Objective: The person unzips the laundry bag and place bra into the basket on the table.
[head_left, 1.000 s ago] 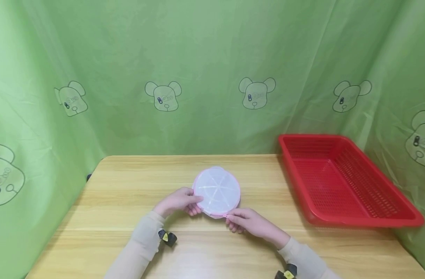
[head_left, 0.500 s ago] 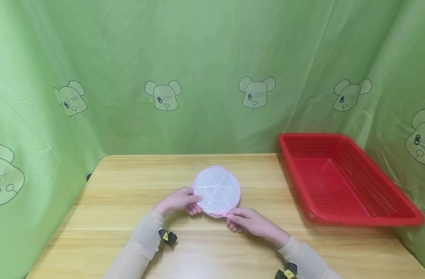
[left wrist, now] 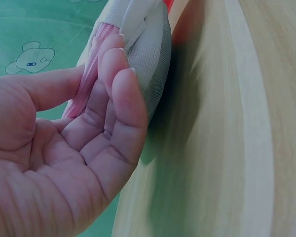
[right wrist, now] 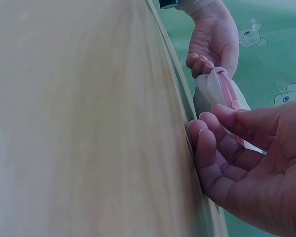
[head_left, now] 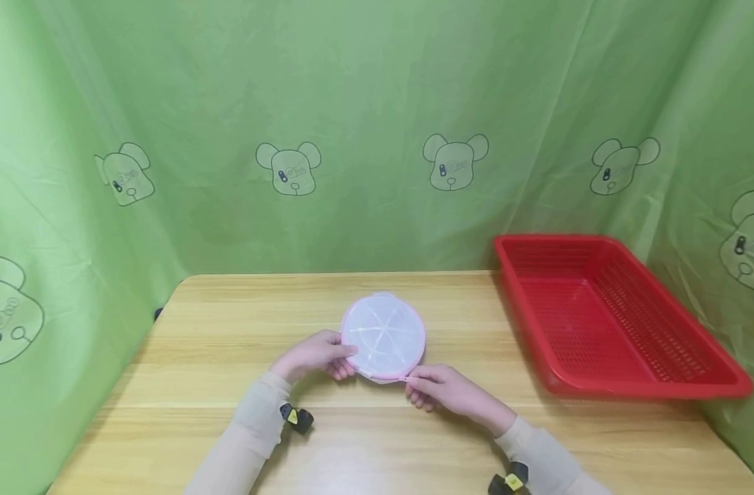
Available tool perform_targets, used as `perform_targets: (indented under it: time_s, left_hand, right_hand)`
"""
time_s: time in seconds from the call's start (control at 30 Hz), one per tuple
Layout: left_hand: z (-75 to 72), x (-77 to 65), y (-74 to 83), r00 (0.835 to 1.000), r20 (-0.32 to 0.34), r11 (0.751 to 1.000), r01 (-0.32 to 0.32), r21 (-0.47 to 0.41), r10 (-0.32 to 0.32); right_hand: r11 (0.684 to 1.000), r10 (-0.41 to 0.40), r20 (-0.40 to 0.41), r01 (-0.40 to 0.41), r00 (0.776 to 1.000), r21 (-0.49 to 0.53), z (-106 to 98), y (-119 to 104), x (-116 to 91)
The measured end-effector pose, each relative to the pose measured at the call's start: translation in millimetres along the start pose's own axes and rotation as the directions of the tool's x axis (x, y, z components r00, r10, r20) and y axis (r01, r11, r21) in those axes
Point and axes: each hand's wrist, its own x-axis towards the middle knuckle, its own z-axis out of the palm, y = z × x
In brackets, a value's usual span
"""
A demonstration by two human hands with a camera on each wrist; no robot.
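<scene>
A round white mesh wash bag (head_left: 385, 333) with a pink zipper round its edge is held over the middle of the table, its flat top showing crossing seams. My left hand (head_left: 317, 355) grips the bag's near left edge, thumb on top and fingers beneath. In the left wrist view, the pink zipper (left wrist: 92, 66) runs between that thumb and the fingers. At the bag's near right edge, my right hand (head_left: 447, 392) pinches the small zipper pull (right wrist: 235, 105) between thumb and forefinger. The other fingers of the right hand are loosely curled. The bag's underside is hidden in the head view.
A red plastic basket (head_left: 544, 344) with slotted sides stands on the right of the wooden table (head_left: 240, 309). A green curtain (head_left: 370, 75) with printed bear heads surrounds the table at the back and sides. Each wrist wears a small black camera (head_left: 297, 419).
My right hand has shifted slightly to the right along the bag's near edge with the zipper pull. My left hand keeps its grip in nearly the same place.
</scene>
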Motion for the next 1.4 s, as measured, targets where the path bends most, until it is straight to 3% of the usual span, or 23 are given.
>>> perform_targets:
  time_s: [0.8,1.4]
  left_hand:
    - [-4.0,0.5,-2.4,1.0,-0.001,1.0,0.021,0.009,-0.021]
    - [-5.7,-0.2,-3.8,1.0,-0.001,1.0,0.023,0.017,-0.023]
  right_hand:
    - [0.996,0.032,0.001,-0.032,0.999,0.083,-4,0,-2]
    - [0.996,0.051,-0.009,-0.05,0.999,0.08,-12,2,-2]
